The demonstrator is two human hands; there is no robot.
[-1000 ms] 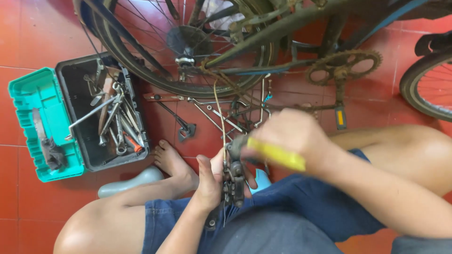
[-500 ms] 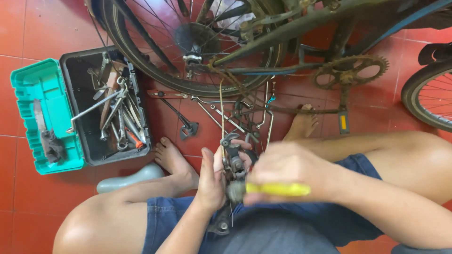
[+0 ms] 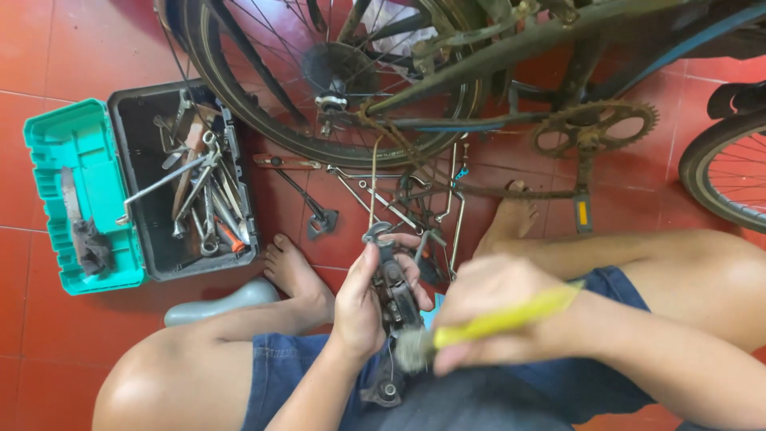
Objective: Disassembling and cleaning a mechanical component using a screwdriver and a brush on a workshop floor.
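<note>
1. Yellow is the handle of the brush (image 3: pixel 479 323); the right hand (image 3: pixel 487 307) is closed around this handle in a fist, and the hand looks blurred; the grey bristles point to the left, just beside the black part.
2. The left hand (image 3: pixel 363 299) grips a dark metal bicycle part (image 3: pixel 395 291) (it looks like a derailleur, but I cannot tell for sure); the fingers (image 3: pixel 407 239) are curled over its top and the thumb presses on its near side.
3. The part is upright between the two knees, above the lap with the blue shorts (image 3: pixel 319 375); its lower end reaches down to the shorts.
4. The person sits on a red tile floor (image 3: pixel 64 48) with bare feet; the left foot (image 3: pixel 295 275) lies near a grey saddle (image 3: pixel 219 303).
5. A toolbox (image 3: pixel 136 231) stands open at the left, well apart from the hands; its black tray is full of wrenches and its green lid (image 3: pixel 80 152) lies open beside it.
6. A bicycle is at the top; the rear wheel (image 3: pixel 239 88) is near the toolbox, and the rusty chainring (image 3: pixel 594 128) with a pedal (image 3: pixel 584 211) is to the right.
7. Loose rods and small metal pieces (image 3: pixel 399 195) lie on the floor between the wheel and the hands.
</note>
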